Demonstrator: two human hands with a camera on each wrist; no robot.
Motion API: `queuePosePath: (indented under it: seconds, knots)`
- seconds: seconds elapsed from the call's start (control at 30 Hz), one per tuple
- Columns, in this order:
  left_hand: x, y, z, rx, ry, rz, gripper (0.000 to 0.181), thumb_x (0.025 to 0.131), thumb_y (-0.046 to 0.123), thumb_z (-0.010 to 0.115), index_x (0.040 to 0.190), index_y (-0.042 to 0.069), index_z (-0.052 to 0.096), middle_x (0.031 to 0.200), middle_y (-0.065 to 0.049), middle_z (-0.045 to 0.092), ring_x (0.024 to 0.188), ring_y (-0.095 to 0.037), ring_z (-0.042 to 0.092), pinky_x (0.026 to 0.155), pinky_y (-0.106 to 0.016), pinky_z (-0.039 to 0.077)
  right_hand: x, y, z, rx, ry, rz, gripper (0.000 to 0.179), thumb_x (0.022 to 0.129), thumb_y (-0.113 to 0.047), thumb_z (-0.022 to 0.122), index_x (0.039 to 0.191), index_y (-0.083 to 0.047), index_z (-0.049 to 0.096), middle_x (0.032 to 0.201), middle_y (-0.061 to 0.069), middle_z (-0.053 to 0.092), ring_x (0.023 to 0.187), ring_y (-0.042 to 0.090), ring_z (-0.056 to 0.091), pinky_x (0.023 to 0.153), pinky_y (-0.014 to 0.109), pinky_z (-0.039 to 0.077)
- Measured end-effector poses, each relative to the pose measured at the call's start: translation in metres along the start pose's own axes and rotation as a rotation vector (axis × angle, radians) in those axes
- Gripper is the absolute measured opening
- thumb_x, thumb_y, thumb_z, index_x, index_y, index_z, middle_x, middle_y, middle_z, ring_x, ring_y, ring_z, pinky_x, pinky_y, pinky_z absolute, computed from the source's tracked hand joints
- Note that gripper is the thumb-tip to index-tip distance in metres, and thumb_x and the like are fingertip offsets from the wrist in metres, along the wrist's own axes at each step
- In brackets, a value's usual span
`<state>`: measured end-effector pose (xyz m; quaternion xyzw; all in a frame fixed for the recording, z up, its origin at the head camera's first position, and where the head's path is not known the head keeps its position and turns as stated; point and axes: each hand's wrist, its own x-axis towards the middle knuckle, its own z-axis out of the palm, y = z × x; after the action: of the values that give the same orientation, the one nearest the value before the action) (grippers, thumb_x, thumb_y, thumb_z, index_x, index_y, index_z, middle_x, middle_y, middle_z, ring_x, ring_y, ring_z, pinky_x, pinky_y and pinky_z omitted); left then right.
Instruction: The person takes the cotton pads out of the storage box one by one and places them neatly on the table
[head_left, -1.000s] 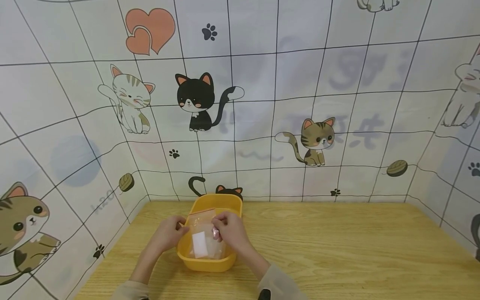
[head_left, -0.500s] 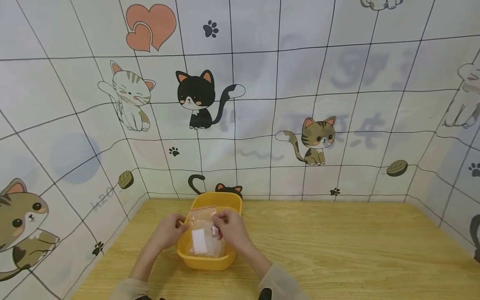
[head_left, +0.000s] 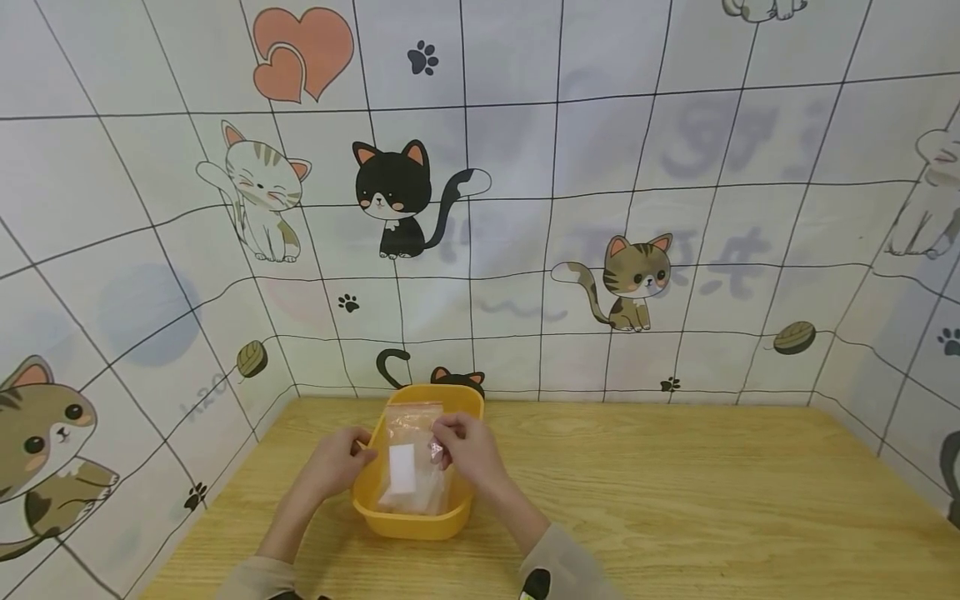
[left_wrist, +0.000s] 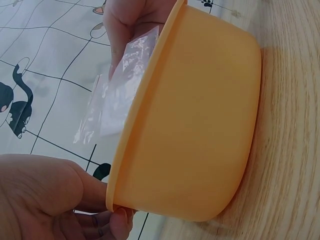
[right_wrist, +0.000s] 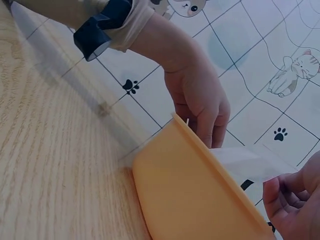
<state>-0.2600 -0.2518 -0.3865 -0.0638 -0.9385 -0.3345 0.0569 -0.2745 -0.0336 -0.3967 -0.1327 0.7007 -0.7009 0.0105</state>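
Head cam rn: yellow tub (head_left: 420, 527) sits on the wood table (head_left: 675, 483), at abt 6:30 in the frame. Left hand (head_left: 339, 463) is at the tub's 9 o'clock and grips the rim; the left wrist view shows it up close at 8 o'clock, thumb on one side of the edge and fingertip on the other.

Right hand (head_left: 472, 455) is over the tub's 3 o'clock side, pinching a clear plastic bag (head_left: 429, 492) btwn thumb and fingers, at abt 2 o'clock on the bag. Bag has a reddish line along its 12 o'clock edge and a white label (head_left: 402, 468) toward its 9 o'clock side. Most of it is inside the tub in the head view, but per the left wrist cam part of it sticks up past the rim, at 10 o'clock in that frame. Smth pale is in there, can't tell what tho.

Right wrist cam has the right hand at 4 o'clock w/ the bag, left hand at 1 o'clock on the rim, plus a dark band (right_wrist: 102, 30) round the sleeve at 11 o'clock.

Bg is a white grid backdrop (head_left: 517, 150) w/ cartoon prints: orange hearts (head_left: 322, 50) at 11ish, black cat (head_left: 392, 196) at 10:30, brown striped cat (head_left: 636, 279) at 3.
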Motion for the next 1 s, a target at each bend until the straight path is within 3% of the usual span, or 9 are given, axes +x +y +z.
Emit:
queuePosePath:
  seconds: [1.0]
  knots:
    - [0.001,-0.002,0.003,-0.016,0.029,0.027,0.012,0.091,-0.001,0.067,0.101,-0.009,0.068,0.073,-0.005,0.062,0.065,-0.016,0.056,0.058,-0.031,0.049,0.009,-0.018,-0.034,0.075,0.087,-0.029,0.024,0.103,-0.007,0.058,0.113,0.013,0.063,0.082,0.008,0.062,0.067,0.011,0.057,0.061,0.019,0.051]
